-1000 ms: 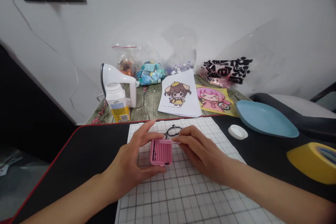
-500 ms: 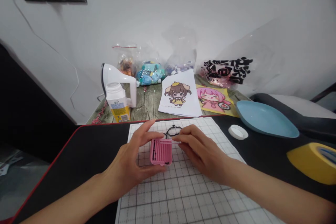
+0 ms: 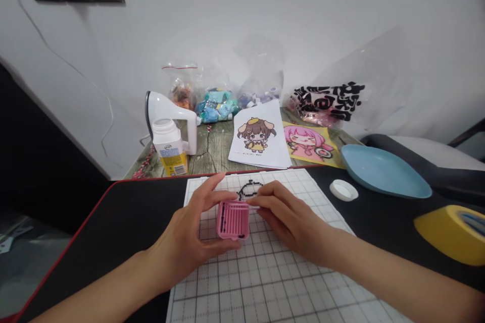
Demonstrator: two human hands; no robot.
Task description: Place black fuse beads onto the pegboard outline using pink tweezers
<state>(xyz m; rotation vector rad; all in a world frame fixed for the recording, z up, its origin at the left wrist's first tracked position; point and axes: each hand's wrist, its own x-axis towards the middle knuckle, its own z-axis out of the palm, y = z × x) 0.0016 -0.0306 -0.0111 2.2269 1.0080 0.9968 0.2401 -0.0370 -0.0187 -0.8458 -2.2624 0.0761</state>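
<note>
My left hand [image 3: 185, 234] grips a small pink ridged tray [image 3: 237, 221] by its left side, thumb at the near edge and fingers at the far edge. Tiny black beads [image 3: 223, 219] line the tray's left groove, with a few at its near right corner. My right hand [image 3: 291, 219] pinches a thin pale stick [image 3: 242, 206], which reaches over the far part of the tray. Whether a bead is on its tip is too small to tell. Beneath both hands lies a white gridded pegboard [image 3: 246, 287]. Just beyond the tray, a curved outline of black beads [image 3: 250, 181] sits on it.
Behind the board are a white bottle [image 3: 168, 146], a white handled appliance [image 3: 191, 131], a printed character sheet [image 3: 246, 149] and a yellow picture [image 3: 310, 149]. To the right are a white cap [image 3: 344, 191], a blue tray [image 3: 386, 171] and yellow tape [image 3: 447, 232].
The stick has shifted slightly left and its far end now lies less clearly over the tray. My right hand has moved a little left with it. The pink tray is almost still.
</note>
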